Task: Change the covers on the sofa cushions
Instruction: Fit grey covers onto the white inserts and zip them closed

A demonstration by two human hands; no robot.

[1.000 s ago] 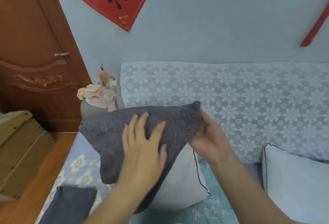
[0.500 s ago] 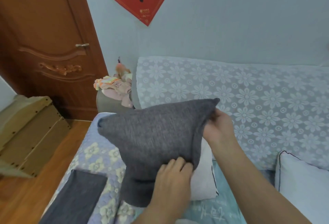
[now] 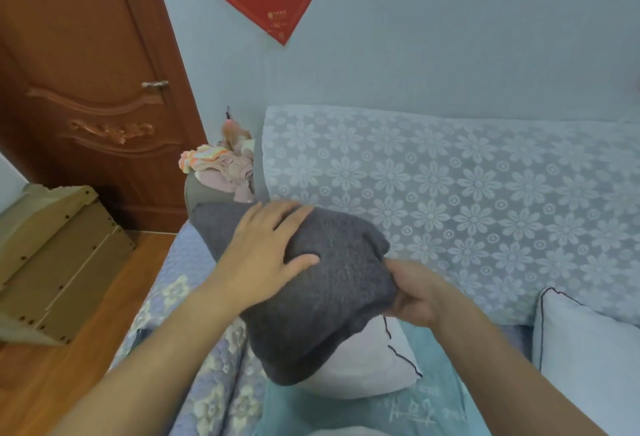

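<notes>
A dark grey cover (image 3: 322, 300) is pulled most of the way over a white cushion (image 3: 367, 366) with dark piping, which stands on the sofa seat. The cushion's lower right part sticks out of the cover. My left hand (image 3: 266, 255) lies flat on the cover's upper face with fingers spread. My right hand (image 3: 415, 293) grips the cover's right edge at the cushion's side. A second white cushion (image 3: 588, 359) with dark piping lies at the right.
The sofa back (image 3: 450, 193) wears a white floral lace throw. A pile of clothes (image 3: 221, 165) sits on the left armrest. A teal cloth (image 3: 426, 408) covers the seat. A cardboard box (image 3: 52, 262) and a brown door (image 3: 86, 89) stand at the left.
My left hand moved from the cover's lower edge up onto its top face. My right hand slid from the top right corner down the side. The cover sits lower on the cushion.
</notes>
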